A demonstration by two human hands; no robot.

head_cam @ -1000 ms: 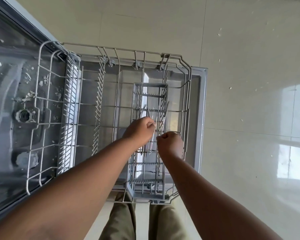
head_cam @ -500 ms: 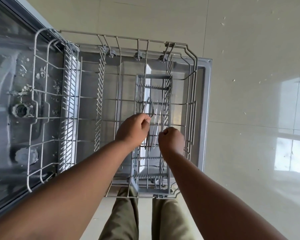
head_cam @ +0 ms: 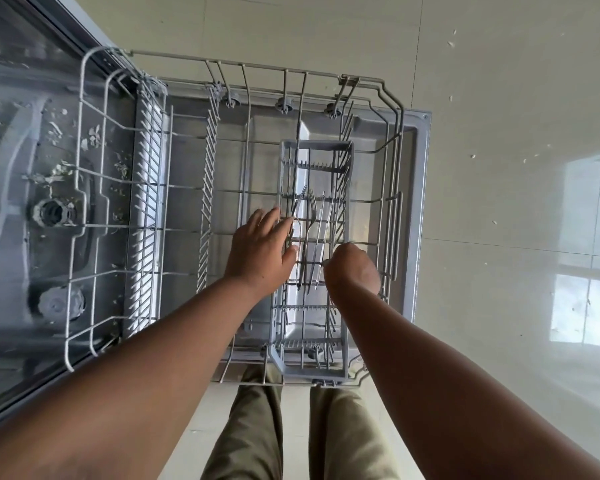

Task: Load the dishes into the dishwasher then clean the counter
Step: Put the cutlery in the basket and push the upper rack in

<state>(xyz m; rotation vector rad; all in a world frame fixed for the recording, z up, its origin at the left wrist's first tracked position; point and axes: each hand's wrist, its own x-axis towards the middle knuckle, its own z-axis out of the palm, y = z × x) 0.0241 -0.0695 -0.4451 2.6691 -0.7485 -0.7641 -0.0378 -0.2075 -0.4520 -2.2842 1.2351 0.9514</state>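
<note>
While both hands work over the pulled-out rack (head_cam: 84,140), the matter to settle is how the cutlery (head_cam: 310,237) lies against them. It stands in the middle compartments of the grey cutlery basket (head_cam: 347,341), which sits at the 3 o'clock side of the rack. The long axis of the forks and knives runs roughly from 6 to 12 o'clock, along the basket's length.

The left hand (head_cam: 257,254) lies at about 9 o'clock from the cutlery, its fingers nearly straight and spread, tips at the basket's left wall beside the leftmost utensil. It seems to touch or steady that piece without closing round it.

The right hand (head_cam: 355,268) sits at about 4 o'clock from the cutlery, knuckles up and fingers curled under. Its fingertips meet the lower ends of the utensils, likely pinching a handle, though the back of the hand hides the contact and I cannot tell for certain.

Both forearms reach in from 6 o'clock, the right wrist bent downward. The right hand is the nearer one to the handles. I judge that the coming move is to seat the pieces between the basket's dividers, which calls for a push along their length.
</note>
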